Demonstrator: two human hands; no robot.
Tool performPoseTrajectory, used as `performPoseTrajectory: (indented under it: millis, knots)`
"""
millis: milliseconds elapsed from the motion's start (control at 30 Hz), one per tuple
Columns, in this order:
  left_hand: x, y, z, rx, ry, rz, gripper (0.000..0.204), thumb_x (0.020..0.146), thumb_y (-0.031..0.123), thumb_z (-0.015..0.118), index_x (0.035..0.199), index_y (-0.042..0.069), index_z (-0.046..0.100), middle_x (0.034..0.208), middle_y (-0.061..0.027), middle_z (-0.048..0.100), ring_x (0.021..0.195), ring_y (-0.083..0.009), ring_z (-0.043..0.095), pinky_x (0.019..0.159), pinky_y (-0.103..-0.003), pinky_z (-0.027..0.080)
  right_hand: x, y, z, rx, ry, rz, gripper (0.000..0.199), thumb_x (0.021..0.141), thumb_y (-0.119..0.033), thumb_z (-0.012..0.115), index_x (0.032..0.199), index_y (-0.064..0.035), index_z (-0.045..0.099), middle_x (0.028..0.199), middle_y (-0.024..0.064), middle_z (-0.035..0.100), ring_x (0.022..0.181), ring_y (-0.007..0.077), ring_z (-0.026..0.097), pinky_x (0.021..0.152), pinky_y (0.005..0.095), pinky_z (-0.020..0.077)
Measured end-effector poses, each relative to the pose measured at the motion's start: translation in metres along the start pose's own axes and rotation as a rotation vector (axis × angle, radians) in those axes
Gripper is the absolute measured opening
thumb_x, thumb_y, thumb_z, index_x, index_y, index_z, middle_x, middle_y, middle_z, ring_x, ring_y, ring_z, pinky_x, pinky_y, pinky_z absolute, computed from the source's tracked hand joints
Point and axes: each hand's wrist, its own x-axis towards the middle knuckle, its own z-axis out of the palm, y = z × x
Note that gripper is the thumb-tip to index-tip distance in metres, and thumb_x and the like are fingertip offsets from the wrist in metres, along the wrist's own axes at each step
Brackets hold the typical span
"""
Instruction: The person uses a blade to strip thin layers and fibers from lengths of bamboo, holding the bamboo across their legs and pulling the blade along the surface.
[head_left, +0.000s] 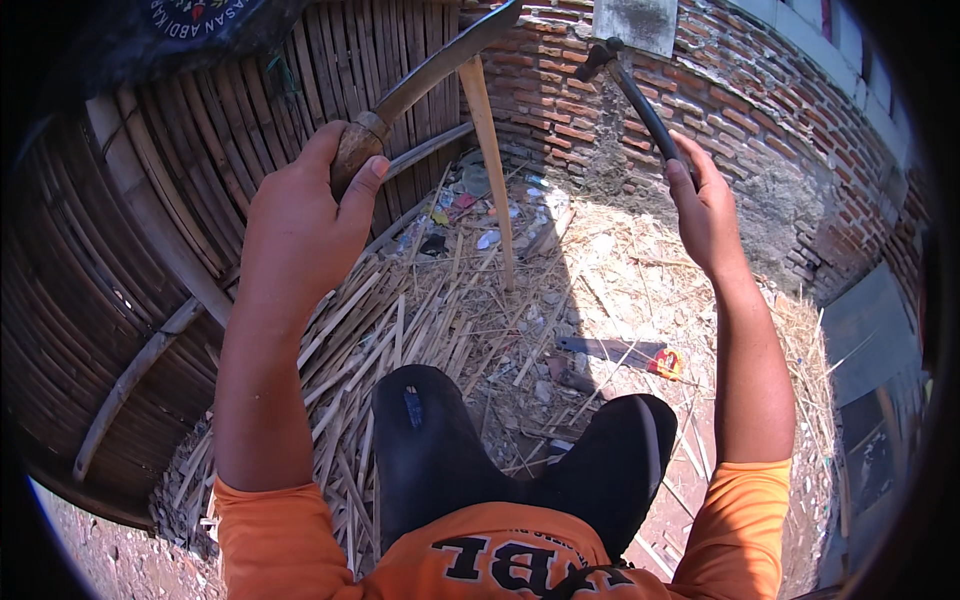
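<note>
My left hand (300,220) is closed round the wooden handle of a machete (437,72), its broad blade slanting up and to the right. On the right, my right hand (706,205) grips a hammer (643,108) by its dark handle, the head raised up and to the left. Between the two tools a pale wooden or bamboo stick (488,165) rises from the littered ground. Its top end meets the machete blade in the picture; whether the two touch I cannot tell.
Split bamboo strips (345,325) lie heaped across the ground to the left. A dark flat strip (600,347) lies near my knees, beside a red and yellow object (665,363). A bamboo-slat wall (200,160) stands left, a brick wall (740,130) behind and right.
</note>
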Motion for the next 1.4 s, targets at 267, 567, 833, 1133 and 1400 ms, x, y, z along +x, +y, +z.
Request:
performPoseTrajectory:
  millis: [267,567,833,1133,1400]
  knots:
    - [-0.019,0.013,0.003,-0.018,-0.005,0.025,0.048,0.099,0.04,0.062,0.132,0.004,0.06,0.075,-0.0175,0.069,0.073,-0.0329,0.07,0.07,-0.043,0.05,0.019,-0.097,-0.038,0.003,0.216,-0.404,0.041,0.105,-0.032,0.057,0.14,-0.0115,0.061,0.082,0.0069,0.066,0.072,0.0102,0.059,0.065,0.0286,0.0468]
    - [-0.025,0.015,0.001,-0.035,-0.029,0.024,0.046,0.098,0.037,0.064,0.13,0.004,0.061,0.075,-0.0185,0.069,0.073,-0.0364,0.071,0.069,-0.045,0.051,0.016,-0.118,-0.05,-0.078,0.199,-0.491,0.041,0.104,-0.033,0.058,0.139,-0.0125,0.061,0.07,0.0074,0.061,0.067,0.0137,0.063,0.062,0.0311,0.0477]
    - [-0.028,0.023,0.006,-0.061,-0.11,0.002,0.048,0.099,0.035,0.063,0.132,0.001,0.059,0.082,-0.0217,0.071,0.079,-0.0388,0.072,0.071,-0.046,0.052,0.003,-0.118,-0.046,-0.135,0.048,-0.321,0.041,0.103,-0.031,0.058,0.139,-0.0111,0.061,0.077,0.0094,0.063,0.067,0.0162,0.06,0.065,0.0327,0.0477]
    - [-0.028,0.019,0.021,-0.059,-0.038,0.076,0.049,0.097,0.032,0.066,0.132,-0.001,0.057,0.078,-0.0246,0.07,0.073,-0.044,0.07,0.064,-0.054,0.054,-0.004,-0.091,-0.034,-0.102,0.11,-0.369,0.041,0.104,-0.029,0.058,0.142,-0.0138,0.059,0.069,0.0055,0.061,0.061,0.0119,0.055,0.061,0.0317,0.0457]
    - [-0.025,0.022,0.024,-0.025,-0.012,0.064,0.048,0.097,0.033,0.065,0.132,0.0,0.058,0.08,-0.0236,0.07,0.075,-0.0431,0.07,0.066,-0.051,0.054,-0.006,-0.082,-0.03,-0.057,-0.033,-0.175,0.044,0.104,-0.032,0.058,0.144,-0.0127,0.056,0.079,0.0072,0.064,0.073,0.0111,0.057,0.068,0.0301,0.047]
